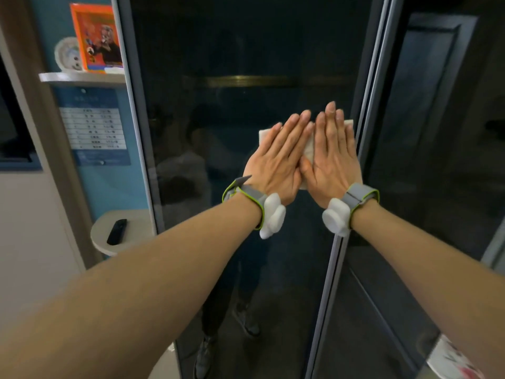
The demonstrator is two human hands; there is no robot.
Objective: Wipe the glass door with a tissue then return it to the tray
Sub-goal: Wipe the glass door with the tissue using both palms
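Note:
A dark glass door (232, 64) in a grey frame fills the middle of the head view. A white tissue (309, 151) lies flat against the glass near the door's right edge. My left hand (276, 157) and my right hand (332, 157) press side by side on it, palms flat, fingers straight and pointing up. The hands cover most of the tissue; its corners show at the upper left and upper right. Both wrists wear grey straps with white sensor blocks. No tray is in view.
A grey door frame (355, 173) runs right of my hands, with a second dark panel (437, 119) beyond. Left is a blue wall with a shelf (82, 77) holding an orange box, and a lower round ledge (120, 231) with a black remote.

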